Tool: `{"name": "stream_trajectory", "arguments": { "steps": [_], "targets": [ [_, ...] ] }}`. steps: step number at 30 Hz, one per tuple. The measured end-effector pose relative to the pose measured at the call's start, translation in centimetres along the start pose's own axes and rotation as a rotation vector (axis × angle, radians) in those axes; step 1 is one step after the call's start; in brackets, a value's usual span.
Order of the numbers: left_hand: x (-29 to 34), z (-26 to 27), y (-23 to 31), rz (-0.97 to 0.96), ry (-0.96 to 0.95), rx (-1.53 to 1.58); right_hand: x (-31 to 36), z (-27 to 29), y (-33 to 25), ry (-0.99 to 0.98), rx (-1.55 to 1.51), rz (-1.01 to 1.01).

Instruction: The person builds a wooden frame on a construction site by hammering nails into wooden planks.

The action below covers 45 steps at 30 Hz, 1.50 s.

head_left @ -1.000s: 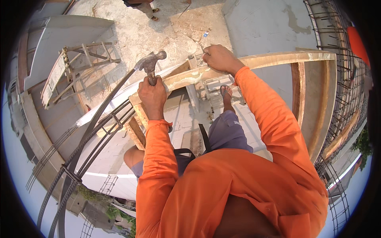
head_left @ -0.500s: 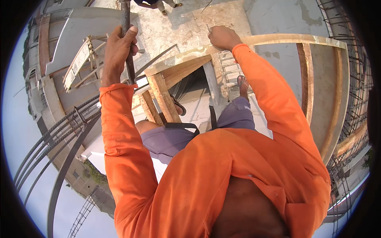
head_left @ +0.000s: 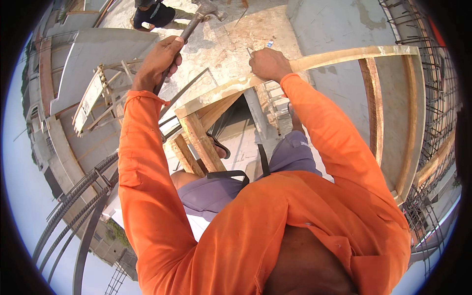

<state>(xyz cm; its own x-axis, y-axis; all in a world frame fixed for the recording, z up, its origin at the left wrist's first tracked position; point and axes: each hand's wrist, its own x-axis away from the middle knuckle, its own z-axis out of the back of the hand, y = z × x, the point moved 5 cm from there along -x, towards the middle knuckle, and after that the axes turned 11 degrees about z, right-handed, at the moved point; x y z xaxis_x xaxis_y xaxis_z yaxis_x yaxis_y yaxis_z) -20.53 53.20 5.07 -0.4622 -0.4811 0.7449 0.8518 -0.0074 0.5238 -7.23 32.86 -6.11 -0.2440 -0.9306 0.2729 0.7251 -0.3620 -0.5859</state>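
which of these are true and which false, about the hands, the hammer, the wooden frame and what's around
1. The left hand grips a hammer by its handle. True.
2. The hammer's head is pressed against the wooden frame. False: it is held up, apart from the frame.
3. The right hand is at the frame's curved edge, with a thin nail-like piece at its fingers. True.
4. Both of the wearer's sleeves are blue. False: they are orange.
5. Another person near the top edge wears a white top. False: the top is dark.
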Motion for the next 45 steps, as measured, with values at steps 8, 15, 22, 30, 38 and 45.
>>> {"name": "stream_trajectory", "arguments": {
  "steps": [8, 15, 22, 30, 38, 45],
  "targets": [
    [-1.4, -2.2, -0.4, 0.145, -0.236, -0.317, 0.0, 0.1, 0.0, 0.036, 0.021, 0.006],
    [-2.0, -2.0, -0.4, 0.213, 0.035, 0.118, 0.1, -0.1, 0.0, 0.008, 0.009, 0.022],
    [-0.3, -4.9, -3.3, 0.206, -0.093, -0.314, 0.3, 0.7, -0.3, -0.003, 0.002, -0.01],
    [-0.3, -0.7, 0.2, 0.18, 0.121, 0.116, -0.2, -0.4, 0.5, 0.01, -0.015, -0.017],
    [-1.3, -3.0, 0.3, 0.239, -0.11, -0.234, -0.2, -0.4, 0.8, 0.014, -0.003, -0.008],
    [-1.8, -3.1, -0.1, 0.238, -0.127, -0.169, -0.4, -0.8, 0.8, 0.002, -0.015, -0.002]
  ]
}}
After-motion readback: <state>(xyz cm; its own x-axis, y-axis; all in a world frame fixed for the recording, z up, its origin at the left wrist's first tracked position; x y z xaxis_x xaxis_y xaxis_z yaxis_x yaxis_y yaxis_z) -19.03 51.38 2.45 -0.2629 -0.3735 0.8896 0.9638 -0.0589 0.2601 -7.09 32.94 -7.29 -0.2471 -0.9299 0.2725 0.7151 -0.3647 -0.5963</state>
